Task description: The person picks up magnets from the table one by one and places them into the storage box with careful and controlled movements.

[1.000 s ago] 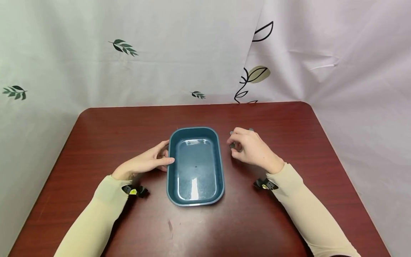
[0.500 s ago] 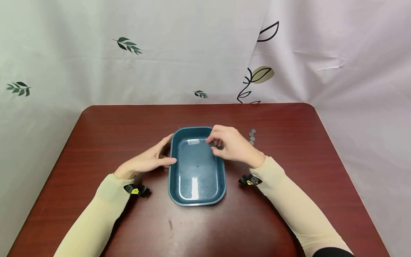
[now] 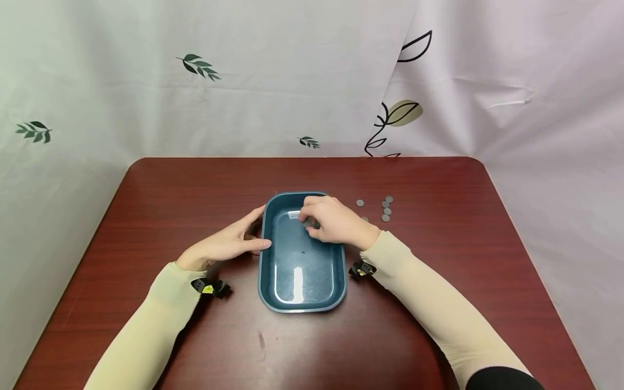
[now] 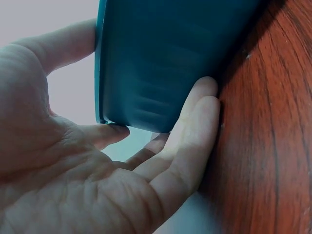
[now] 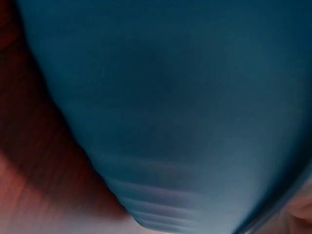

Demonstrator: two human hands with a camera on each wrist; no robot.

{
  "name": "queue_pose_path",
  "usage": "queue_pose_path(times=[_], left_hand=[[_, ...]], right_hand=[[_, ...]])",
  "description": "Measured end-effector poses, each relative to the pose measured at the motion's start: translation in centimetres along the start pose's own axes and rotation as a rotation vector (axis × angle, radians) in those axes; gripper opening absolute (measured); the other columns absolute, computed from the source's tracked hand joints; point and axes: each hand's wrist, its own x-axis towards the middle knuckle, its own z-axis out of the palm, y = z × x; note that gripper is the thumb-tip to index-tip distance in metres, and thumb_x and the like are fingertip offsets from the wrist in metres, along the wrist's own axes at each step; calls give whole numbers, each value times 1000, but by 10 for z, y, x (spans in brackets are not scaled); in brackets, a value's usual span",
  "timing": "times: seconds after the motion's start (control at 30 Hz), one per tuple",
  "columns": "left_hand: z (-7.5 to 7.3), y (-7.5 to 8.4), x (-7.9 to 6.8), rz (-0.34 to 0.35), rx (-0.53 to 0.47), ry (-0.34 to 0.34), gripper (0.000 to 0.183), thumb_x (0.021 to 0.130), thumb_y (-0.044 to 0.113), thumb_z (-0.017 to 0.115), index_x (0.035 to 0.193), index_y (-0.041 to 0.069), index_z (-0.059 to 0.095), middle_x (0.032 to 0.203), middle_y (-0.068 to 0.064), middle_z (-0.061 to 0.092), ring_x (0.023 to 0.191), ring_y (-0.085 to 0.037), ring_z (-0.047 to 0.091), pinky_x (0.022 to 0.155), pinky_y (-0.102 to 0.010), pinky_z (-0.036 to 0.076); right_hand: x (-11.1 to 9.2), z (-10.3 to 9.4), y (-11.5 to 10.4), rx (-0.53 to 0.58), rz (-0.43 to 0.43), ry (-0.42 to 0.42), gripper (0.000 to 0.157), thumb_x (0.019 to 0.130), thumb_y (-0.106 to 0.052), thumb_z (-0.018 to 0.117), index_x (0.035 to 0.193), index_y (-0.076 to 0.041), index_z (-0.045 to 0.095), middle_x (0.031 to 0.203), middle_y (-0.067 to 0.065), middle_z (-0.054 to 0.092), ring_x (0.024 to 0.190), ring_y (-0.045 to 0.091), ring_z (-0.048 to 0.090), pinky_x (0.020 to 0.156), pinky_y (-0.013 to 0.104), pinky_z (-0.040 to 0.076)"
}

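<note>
A blue plastic tray (image 3: 302, 281) with a raised rim lies on the table. My left hand (image 3: 224, 246) grips its left wall, thumb over the rim and fingers along the outside. In the left wrist view, two fingertips (image 4: 207, 105) press low on the tray's outer side, close to the tabletop. Over the tray's upper right part, my right hand (image 3: 331, 219) pinches a small grey coin (image 3: 308, 222) between curled fingers and thumb. The tray's outer wall (image 5: 161, 97) fills most of the right wrist view and hides most of that hand.
Several grey coins lie right of the tray: a short column of them (image 3: 387, 211), a separate one (image 3: 359, 203), and another (image 3: 364, 219) partly behind my right wrist. The reddish-brown wooden table (image 3: 195, 184) ends at a patterned white cloth (image 3: 268, 81).
My right hand has moved left from the coins to above the tray, carrying a coin. More coins now show on the table. The left hand keeps its hold on the tray.
</note>
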Motion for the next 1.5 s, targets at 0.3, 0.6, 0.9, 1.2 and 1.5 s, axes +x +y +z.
queue_pose_path(times=[0.3,0.6,0.9,1.2,1.5], left_hand=[[1,1,1,1,-21,-10,89,102,29,69,167,32,9,158,-13,37,97,-27,72,84,-40,60],[1,1,3,24,-18,-17,87,102,27,68,167,29,11,156,-16,38,93,-28,71,81,-40,60],[1,-1,2,3,-31,-19,88,102,28,68,167,31,9,157,-14,36,94,-28,71,80,-40,60],[-2,1,2,-15,-23,-14,90,101,30,69,167,31,8,159,-13,34,91,-28,71,80,-42,59],[-2,-1,2,-25,-43,-16,88,102,29,69,167,30,10,160,-15,34,95,-28,73,84,-42,61]], right_hand=[[5,10,2,-65,-15,-57,9,93,-6,73,100,-10,77,94,4,65,79,14,63,73,26,56],[9,18,-1,-205,51,-116,15,99,-7,65,105,-12,78,99,5,67,86,18,70,76,28,60],[10,18,-3,-227,77,-128,15,101,-9,65,105,-14,80,98,3,67,88,17,70,77,28,61],[12,16,-1,-228,65,-125,17,100,-10,67,99,-17,82,93,0,67,84,15,67,72,25,58],[13,18,0,-231,79,-133,14,100,-13,69,103,-17,82,97,1,68,88,15,69,75,26,60]])
